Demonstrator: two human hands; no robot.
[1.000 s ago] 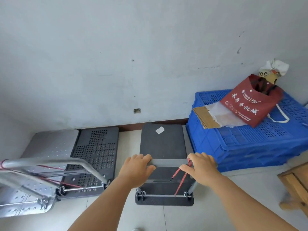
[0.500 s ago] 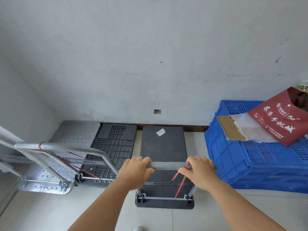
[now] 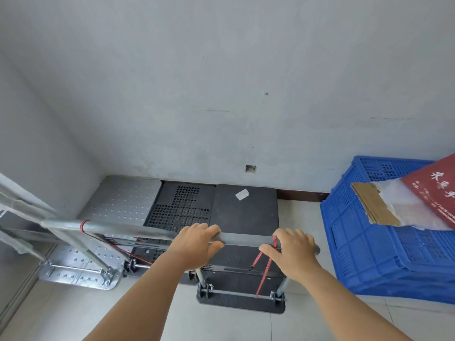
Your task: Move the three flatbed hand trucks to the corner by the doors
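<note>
Three flatbed hand trucks stand side by side against the far wall. The silver perforated truck [image 3: 123, 200] is in the left corner, its grey handle [image 3: 103, 227] tied with red cord. A black perforated truck [image 3: 182, 205] sits in the middle. The black smooth-decked truck [image 3: 246, 210], with a white sticker, is on the right, touching the middle one. My left hand [image 3: 197, 244] and my right hand [image 3: 288, 249] both grip this truck's grey handle bar [image 3: 246, 238]. Red cords hang from the bar by my right hand.
A blue plastic crate [image 3: 384, 254] stands close on the right, carrying a red bag [image 3: 435, 188], cardboard and plastic wrap. A metal frame [image 3: 17, 215] leans at the left wall. Pale tiled floor [image 3: 221, 326] lies in front of the trucks.
The smooth black truck has shifted left with both hands on its bar, closing the gap to the middle truck. The view has swung left and the crate sits farther right.
</note>
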